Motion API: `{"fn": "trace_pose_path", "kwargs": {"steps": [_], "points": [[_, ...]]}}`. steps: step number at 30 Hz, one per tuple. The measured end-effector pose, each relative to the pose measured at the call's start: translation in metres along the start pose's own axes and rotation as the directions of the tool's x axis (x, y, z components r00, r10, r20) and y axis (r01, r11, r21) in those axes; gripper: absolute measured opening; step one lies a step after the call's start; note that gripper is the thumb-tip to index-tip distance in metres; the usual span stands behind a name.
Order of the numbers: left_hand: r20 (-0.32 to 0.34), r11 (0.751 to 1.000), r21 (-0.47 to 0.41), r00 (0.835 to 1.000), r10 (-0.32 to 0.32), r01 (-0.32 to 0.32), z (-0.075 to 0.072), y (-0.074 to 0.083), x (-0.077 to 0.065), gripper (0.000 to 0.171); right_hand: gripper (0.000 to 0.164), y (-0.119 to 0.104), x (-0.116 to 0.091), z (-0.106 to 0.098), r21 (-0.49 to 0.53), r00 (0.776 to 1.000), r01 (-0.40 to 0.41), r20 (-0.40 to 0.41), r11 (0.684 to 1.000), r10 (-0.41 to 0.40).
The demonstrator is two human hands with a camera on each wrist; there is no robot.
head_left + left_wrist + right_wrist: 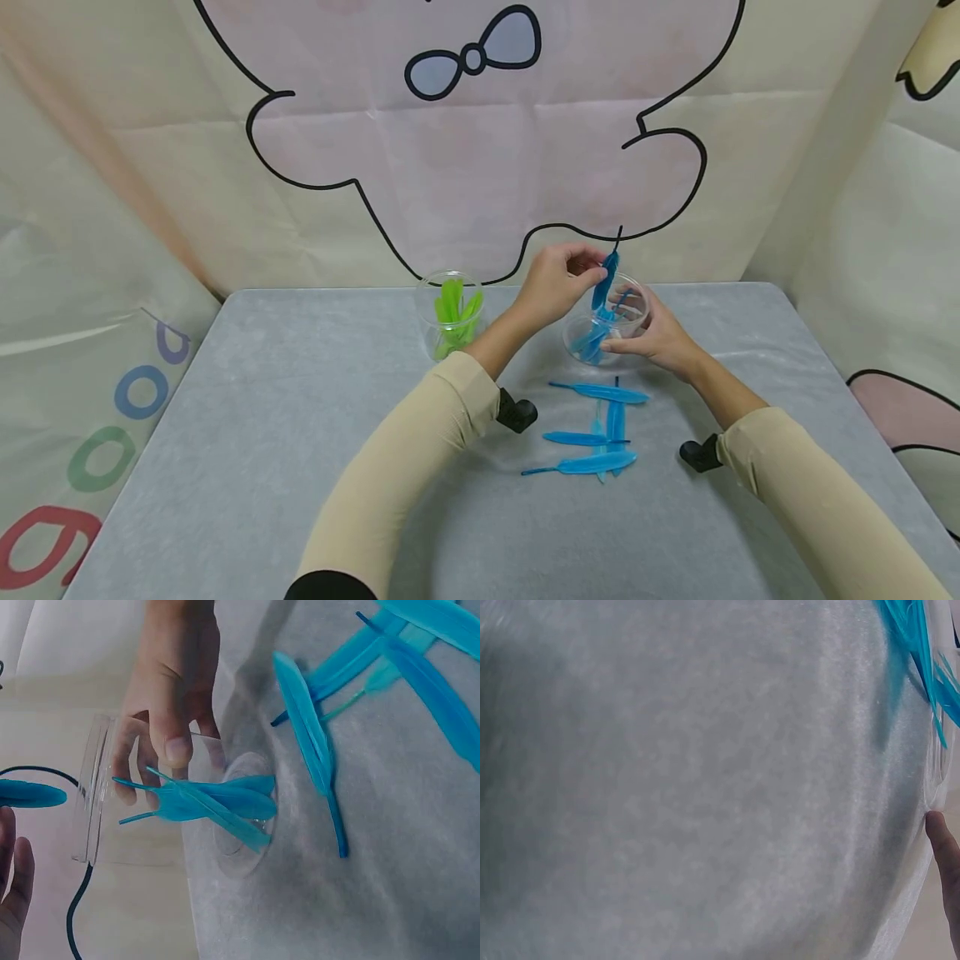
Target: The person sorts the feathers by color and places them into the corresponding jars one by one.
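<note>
My left hand (553,282) pinches a blue feather (606,283) by its vane, dark quill pointing up, over the mouth of a clear plastic cup (572,340). Thumb and fingers of my right hand (666,340) grip that cup from the side on the table. Inside it stand several blue feathers (217,802) with their quills upward, plain to see in the left wrist view. On the cloth in front of the cup lie several more blue feathers (588,464), some crossing over each other. The right wrist view mostly catches the grey cloth, with blue feathers at its upper right.
Left of my left hand stands a second clear cup (429,332) holding several light green feathers (457,310). A grey cloth covers the table (300,400). Behind it hangs a printed backdrop (472,150) close to the table's far edge.
</note>
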State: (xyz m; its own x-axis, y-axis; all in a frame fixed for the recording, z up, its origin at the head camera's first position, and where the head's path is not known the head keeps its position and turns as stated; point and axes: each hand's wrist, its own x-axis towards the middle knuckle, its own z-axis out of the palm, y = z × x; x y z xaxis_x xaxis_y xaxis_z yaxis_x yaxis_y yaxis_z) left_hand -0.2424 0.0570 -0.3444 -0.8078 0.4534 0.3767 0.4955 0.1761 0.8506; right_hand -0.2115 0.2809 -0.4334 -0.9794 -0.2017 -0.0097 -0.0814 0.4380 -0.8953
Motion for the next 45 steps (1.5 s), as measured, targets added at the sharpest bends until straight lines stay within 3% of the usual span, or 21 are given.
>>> {"fn": "trace_pose_path", "kwargs": {"steps": [20,33,45], "points": [[0.022,0.985,0.147,0.995,-0.097,0.093,0.01,-0.018,0.001,0.012,0.086,0.001,0.001,0.0,0.008,1.0,0.008,-0.005,1.0,-0.008],[0.095,0.975,0.202,0.989,-0.115,0.094,0.012,-0.022,-0.003,0.014,0.082,0.0,0.002,0.0,0.007,1.0,0.022,-0.005,1.0,-0.022],[0.113,0.977,0.198,0.988,-0.108,0.084,0.009,-0.025,-0.004,0.011,0.088,-0.001,0.001,-0.001,-0.034,1.0,0.013,0.004,0.999,-0.013]]}}
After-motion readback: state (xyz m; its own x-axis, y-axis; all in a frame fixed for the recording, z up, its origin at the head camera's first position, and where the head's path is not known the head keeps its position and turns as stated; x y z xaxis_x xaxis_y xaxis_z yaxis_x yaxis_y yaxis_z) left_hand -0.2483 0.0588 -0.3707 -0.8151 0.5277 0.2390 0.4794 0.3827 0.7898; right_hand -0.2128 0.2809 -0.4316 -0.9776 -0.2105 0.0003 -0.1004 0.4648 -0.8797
